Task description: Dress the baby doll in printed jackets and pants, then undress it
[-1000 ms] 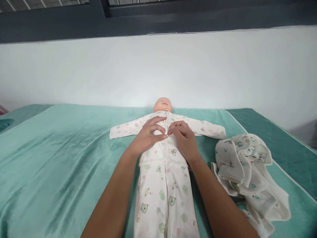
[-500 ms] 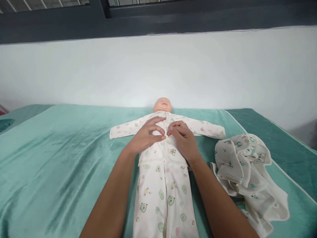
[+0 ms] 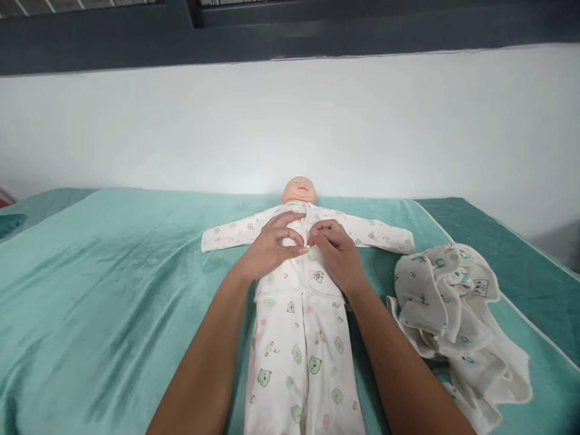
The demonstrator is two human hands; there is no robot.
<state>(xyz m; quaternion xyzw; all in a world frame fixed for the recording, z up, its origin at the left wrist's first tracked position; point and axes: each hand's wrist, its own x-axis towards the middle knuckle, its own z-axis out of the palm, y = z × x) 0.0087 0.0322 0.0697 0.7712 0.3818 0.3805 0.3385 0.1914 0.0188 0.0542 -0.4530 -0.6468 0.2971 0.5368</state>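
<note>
A baby doll (image 3: 299, 190) lies on its back with its arms spread. It wears a white printed baby jacket (image 3: 283, 279) and matching printed pants (image 3: 299, 368). My left hand (image 3: 274, 241) rests on the jacket's chest, thumb and index finger pinching its front edge at the middle. Close beside it, my right hand (image 3: 334, 244) is closed on the other side of the same front opening, fingers curled. A small pale button or snap seems to sit between the fingertips, mostly hidden by them.
A crumpled white printed baby garment (image 3: 453, 314) lies to the right of the doll. Under everything spreads a green plush blanket (image 3: 113, 290) with a few folds at left. Behind stands a white wall (image 3: 290, 121) below a dark window frame (image 3: 317, 33).
Both hands stay at the jacket front, with only tiny finger movement. The whole view has shifted very slightly.
</note>
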